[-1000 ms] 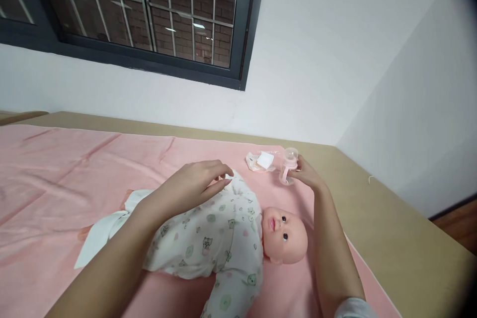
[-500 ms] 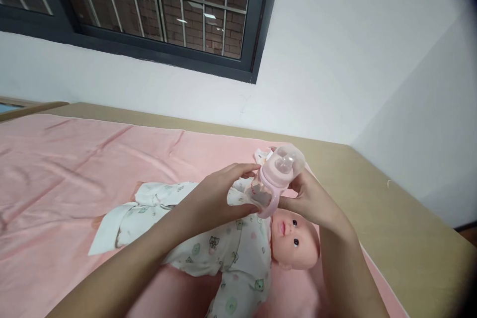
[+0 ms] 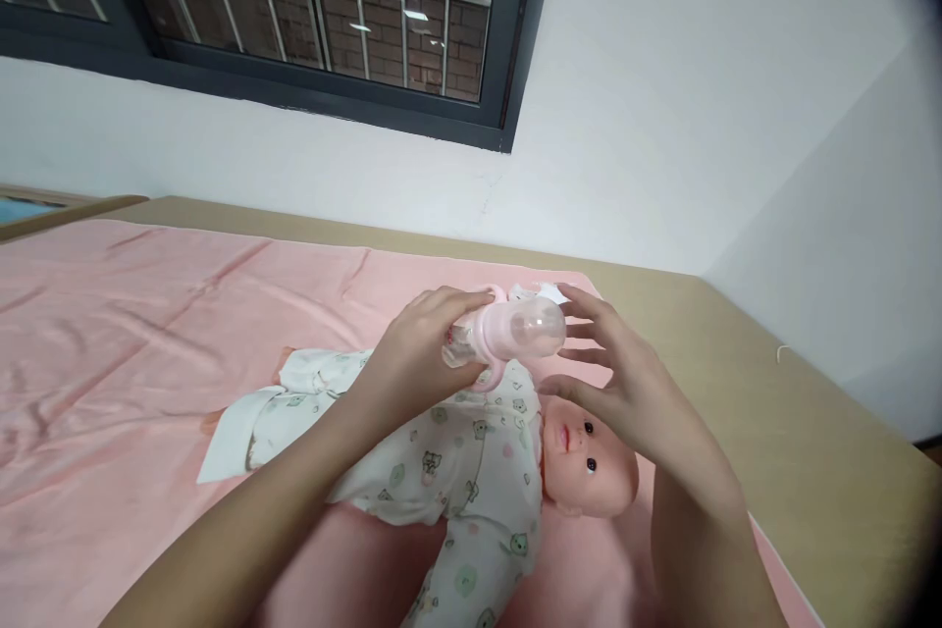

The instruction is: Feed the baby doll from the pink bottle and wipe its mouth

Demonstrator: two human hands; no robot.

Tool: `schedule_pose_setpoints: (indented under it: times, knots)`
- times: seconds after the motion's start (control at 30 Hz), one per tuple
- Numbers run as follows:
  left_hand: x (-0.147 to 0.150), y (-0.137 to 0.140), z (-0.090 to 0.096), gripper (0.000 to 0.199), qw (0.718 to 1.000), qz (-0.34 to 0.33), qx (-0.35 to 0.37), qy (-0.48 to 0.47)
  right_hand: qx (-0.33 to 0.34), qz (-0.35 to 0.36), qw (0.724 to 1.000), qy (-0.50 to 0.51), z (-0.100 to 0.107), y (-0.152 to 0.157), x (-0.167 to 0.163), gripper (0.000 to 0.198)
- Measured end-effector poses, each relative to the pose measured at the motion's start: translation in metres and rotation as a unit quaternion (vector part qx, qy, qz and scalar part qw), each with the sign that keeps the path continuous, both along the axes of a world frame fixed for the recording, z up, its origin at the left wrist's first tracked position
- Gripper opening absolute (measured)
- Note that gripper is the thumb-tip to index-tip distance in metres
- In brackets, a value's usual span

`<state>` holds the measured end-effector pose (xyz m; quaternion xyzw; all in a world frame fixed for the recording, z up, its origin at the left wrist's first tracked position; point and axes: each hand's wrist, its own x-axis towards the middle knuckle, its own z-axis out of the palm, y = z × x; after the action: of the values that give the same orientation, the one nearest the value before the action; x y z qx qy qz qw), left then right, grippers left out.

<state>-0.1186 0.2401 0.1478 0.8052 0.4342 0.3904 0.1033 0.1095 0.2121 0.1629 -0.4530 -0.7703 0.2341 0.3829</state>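
Observation:
A pink baby bottle (image 3: 500, 329) with two handles and a clear domed cap lies tilted sideways in the air, cap end to the right. My left hand (image 3: 431, 339) is wrapped round its body from the left. Close to the cap, my right hand (image 3: 614, 363) has its fingers spread and holds nothing. Whether its fingertips touch the cap I cannot tell. Beneath both hands a baby doll (image 3: 589, 461) lies on its back, head to the right, in a white outfit (image 3: 442, 471) printed with small animals. My arms cover part of its body.
A pink blanket (image 3: 147, 343) with creases lies under the doll, on a wooden surface (image 3: 751, 383). A small white printed cloth (image 3: 549, 292) is partly hidden behind the bottle. Beyond stand a white wall (image 3: 625, 118) and a dark-framed, barred window (image 3: 309, 83).
The bottle has turned from upright-leaning to nearly level and shifted left. My right hand has come off it and opened. My left hand has stayed on the bottle.

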Motion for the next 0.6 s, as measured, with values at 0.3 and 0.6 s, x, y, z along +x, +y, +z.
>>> schedule_pose_setpoints:
  times: [0.3,0.6]
  knots:
    - [0.003,0.002,-0.010,0.056,0.993,0.023,0.055,0.104,0.066,-0.021,0.997,-0.040,-0.009,-0.002,-0.009,0.050]
    - [0.012,-0.006,-0.014,0.076,0.990,-0.013,0.061,0.125,0.071,-0.011,0.996,-0.057,-0.011,-0.002,-0.016,0.043]
